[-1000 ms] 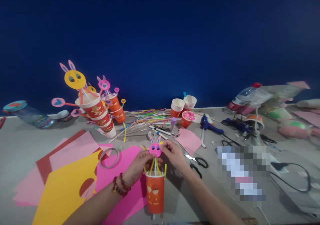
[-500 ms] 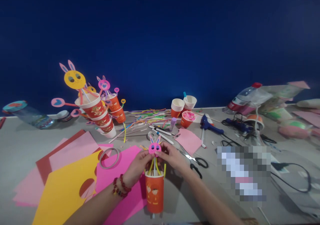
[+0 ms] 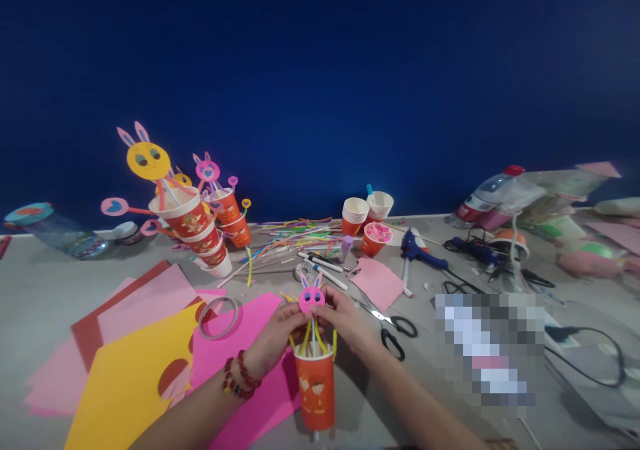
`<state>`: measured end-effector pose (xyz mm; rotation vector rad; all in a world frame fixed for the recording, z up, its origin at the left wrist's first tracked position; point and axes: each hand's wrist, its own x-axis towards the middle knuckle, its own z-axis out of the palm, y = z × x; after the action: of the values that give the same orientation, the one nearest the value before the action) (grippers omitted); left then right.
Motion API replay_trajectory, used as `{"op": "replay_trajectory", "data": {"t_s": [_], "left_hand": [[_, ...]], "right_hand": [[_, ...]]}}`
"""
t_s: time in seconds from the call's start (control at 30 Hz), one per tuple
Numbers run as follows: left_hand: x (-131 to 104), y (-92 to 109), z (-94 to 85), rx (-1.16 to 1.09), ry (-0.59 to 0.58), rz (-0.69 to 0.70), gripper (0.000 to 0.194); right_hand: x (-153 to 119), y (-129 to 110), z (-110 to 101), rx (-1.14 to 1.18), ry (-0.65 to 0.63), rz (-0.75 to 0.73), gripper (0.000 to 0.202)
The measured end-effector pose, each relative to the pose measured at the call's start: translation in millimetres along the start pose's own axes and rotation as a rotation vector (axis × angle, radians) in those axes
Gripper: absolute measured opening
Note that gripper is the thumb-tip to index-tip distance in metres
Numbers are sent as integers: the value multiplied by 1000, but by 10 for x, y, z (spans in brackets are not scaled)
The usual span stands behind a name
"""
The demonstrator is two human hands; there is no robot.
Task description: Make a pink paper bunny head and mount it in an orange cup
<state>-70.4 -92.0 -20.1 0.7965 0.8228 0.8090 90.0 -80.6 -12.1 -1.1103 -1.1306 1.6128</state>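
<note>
A small pink paper bunny head with two ears and dark eyes is pinched between my two hands. My left hand, with red beads at the wrist, grips its lower left edge; my right hand grips its lower right edge. Below the head, a white straw runs down into an orange-red paper cup, and a straw end pokes out under the cup. Yellow strips fan out from the straw, some hanging over the cup's rim. The cup hangs tilted slightly, and what the fingertips cover is hidden.
Pink sheets, a yellow sheet and a tape ring lie left. Finished bunny cups stand behind. Scissors, a blue glue gun and cords are right. Straws, pens and stacked cups sit toward the wall.
The cup has shifted slightly right and down, and its yellow strips spread wider at the rim. The bunny head has moved a little right; both hands still hold it.
</note>
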Motion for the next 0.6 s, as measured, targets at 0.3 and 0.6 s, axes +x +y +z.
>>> {"op": "replay_trajectory", "data": {"t_s": [0.3,0.6], "left_hand": [[-8,18,35,15,50,40,32],[-14,-40,34,203,189,116,34]], "right_hand": [[4,-6,-51,-72,8,-16,26],[27,-18,-39,-127,14,-46,22]]}}
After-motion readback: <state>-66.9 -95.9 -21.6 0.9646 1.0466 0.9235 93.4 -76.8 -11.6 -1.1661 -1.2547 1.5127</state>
